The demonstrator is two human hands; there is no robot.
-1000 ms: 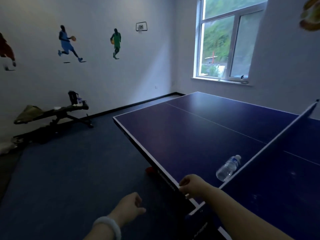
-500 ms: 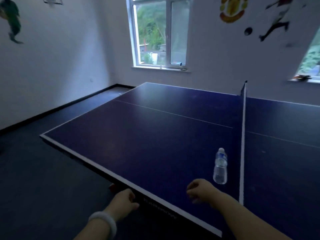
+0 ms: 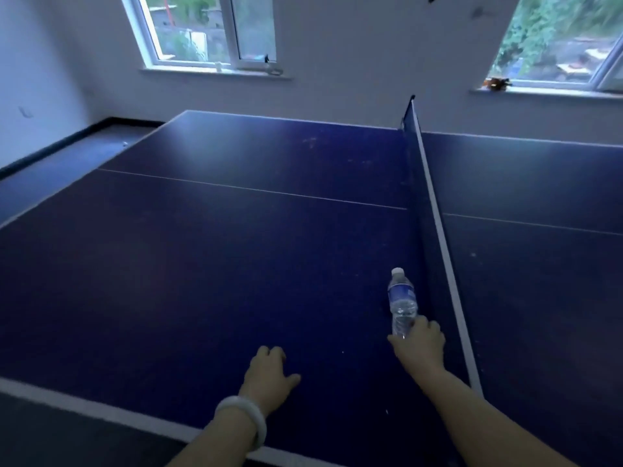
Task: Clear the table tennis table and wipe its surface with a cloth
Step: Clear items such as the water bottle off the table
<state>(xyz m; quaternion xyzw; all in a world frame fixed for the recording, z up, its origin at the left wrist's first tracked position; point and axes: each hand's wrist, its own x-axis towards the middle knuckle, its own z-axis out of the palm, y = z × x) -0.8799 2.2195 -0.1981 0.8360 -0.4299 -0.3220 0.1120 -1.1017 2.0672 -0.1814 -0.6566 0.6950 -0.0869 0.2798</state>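
Observation:
A clear plastic water bottle (image 3: 401, 298) with a blue label and white cap lies on the dark blue table tennis table (image 3: 236, 264), close to the left side of the net (image 3: 435, 224). My right hand (image 3: 418, 342) reaches over the table and its thumb and fingers curl round the bottle's lower end, hiding its base. My left hand (image 3: 269, 372), with a white bracelet on the wrist, rests on the table near the front edge, fingers loosely bent and holding nothing. No cloth is in view.
The net splits the table, with the right half beyond it. Two windows are in the far wall; a small orange object (image 3: 495, 83) sits on the right sill. A small white ball (image 3: 124, 143) lies on the floor at the far left.
The view has swung right and down onto the table. My right hand moved forward from the table edge to the bottle's base. My left hand came up from below the edge onto the table.

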